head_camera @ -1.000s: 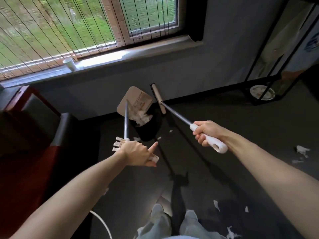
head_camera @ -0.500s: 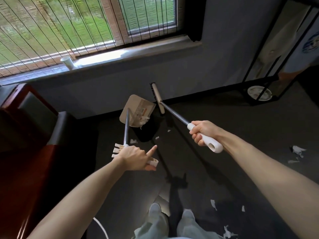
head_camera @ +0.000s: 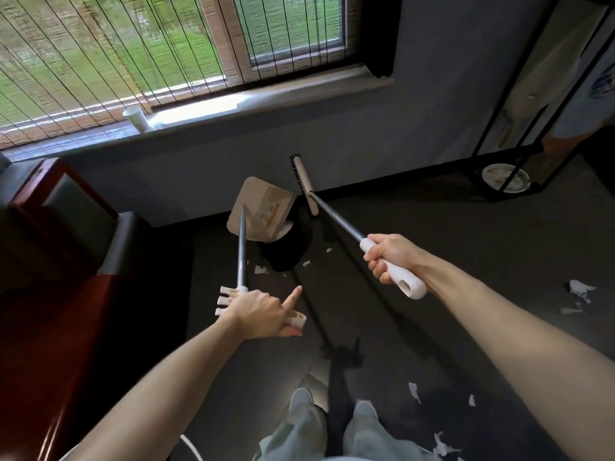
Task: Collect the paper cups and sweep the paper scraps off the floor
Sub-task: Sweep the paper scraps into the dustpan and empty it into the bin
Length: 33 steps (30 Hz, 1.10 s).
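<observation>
With the left hand (head_camera: 263, 311) gripping the dustpan (head_camera: 266, 201) and the right hand (head_camera: 389, 257) clenching the broom (head_camera: 336, 212), some paper lay collected, but floor scraps (head_camera: 579, 289) and the paper cup (head_camera: 134, 116) on the windowsill (head_camera: 266, 94) were left to gather

both our bare arms reach forward. our left grip (head_camera: 263, 311) curls round the dustpan handle (head_camera: 242, 247), index finger straight; our right grip (head_camera: 389, 257), right of that handle, wraps the broom handle (head_camera: 336, 216).

You're facing a window (head_camera: 293, 24) with blinds (head_camera: 83, 61) hanging over it, sill (head_camera: 266, 94) catching light. Red-and-grey sofa (head_camera: 66, 261) sitting left. Black rack (head_camera: 506, 151) standing right, white dish (head_camera: 492, 174) lying at its base. White cable (head_camera: 191, 444) curling at bottom edge.
</observation>
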Available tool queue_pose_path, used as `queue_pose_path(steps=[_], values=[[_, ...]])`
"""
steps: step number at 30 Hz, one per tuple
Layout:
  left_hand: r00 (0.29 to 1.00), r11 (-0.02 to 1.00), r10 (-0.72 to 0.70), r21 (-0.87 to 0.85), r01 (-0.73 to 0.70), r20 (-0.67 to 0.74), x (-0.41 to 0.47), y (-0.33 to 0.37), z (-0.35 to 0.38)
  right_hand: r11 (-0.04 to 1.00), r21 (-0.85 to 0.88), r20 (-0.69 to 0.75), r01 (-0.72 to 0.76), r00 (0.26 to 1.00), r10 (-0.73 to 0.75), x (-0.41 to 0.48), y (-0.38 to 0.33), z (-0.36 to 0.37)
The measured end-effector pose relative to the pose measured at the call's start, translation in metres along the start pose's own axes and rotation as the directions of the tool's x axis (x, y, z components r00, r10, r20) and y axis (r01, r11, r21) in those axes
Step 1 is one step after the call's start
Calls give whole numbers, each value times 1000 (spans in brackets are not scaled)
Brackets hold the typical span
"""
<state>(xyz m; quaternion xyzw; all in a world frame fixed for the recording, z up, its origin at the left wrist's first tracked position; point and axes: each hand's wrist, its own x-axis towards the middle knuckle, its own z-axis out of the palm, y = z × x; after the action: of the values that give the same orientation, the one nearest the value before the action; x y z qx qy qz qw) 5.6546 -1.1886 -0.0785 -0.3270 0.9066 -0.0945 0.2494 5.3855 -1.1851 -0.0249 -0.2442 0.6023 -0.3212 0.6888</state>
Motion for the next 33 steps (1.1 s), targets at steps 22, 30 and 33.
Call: queue_pose_path(steps=[22, 30, 33], values=[[651, 312, -726, -950, 23, -223, -25, -167, -180, 990, 114, -103, 79, 992, -67, -29, -8, -9], [821, 283, -558, -958, 51, -121, 13, -107, -89, 963, 255, -327, 92, 945, -4, -60, 49, 19], [887, 305, -451, -951, 45, -103, 23, -84, -76, 940, 331, -392, 86, 918, 54, -74, 81, 24]])
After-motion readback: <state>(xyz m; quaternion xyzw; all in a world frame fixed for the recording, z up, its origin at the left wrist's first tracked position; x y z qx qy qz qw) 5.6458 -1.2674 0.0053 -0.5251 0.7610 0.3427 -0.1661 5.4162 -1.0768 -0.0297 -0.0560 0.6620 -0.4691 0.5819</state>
